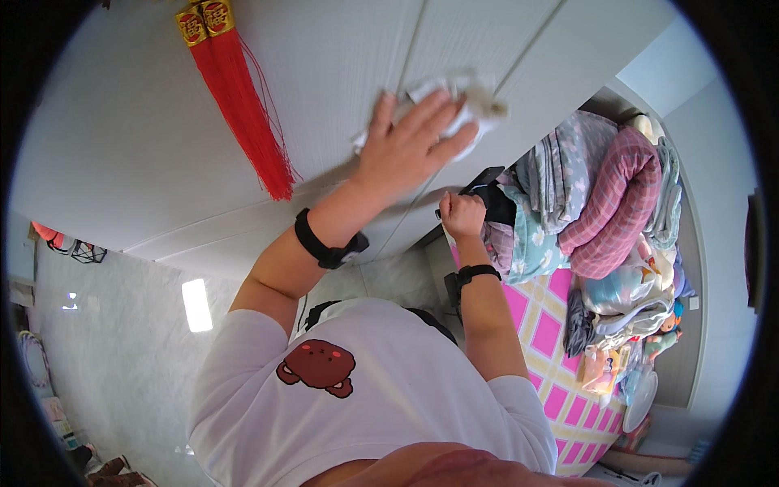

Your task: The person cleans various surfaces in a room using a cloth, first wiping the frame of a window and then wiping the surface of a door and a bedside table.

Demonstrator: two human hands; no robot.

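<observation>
With fingers spread, my left hand (405,143) presses a crumpled white cloth or wipe (465,125) against a pale, grooved door panel (341,79). Both the hand and the cloth are blurred. Lower and to the right, at the door's edge, my right hand (464,214) is curled around a black part that looks like a door handle (487,178). The fingers hide most of this part. To the left of my left hand, a red tassel ornament (243,115) with gold caps hangs against the panel.
At the right, a bed with a pink and yellow checked cover (551,332) carries folded grey bedding (569,170), a rolled pink plaid quilt (614,207), plastic bags (621,286) and soft toys (666,341). Shiny grey floor (134,341) lies at the left. Shoes (115,472) sit bottom left.
</observation>
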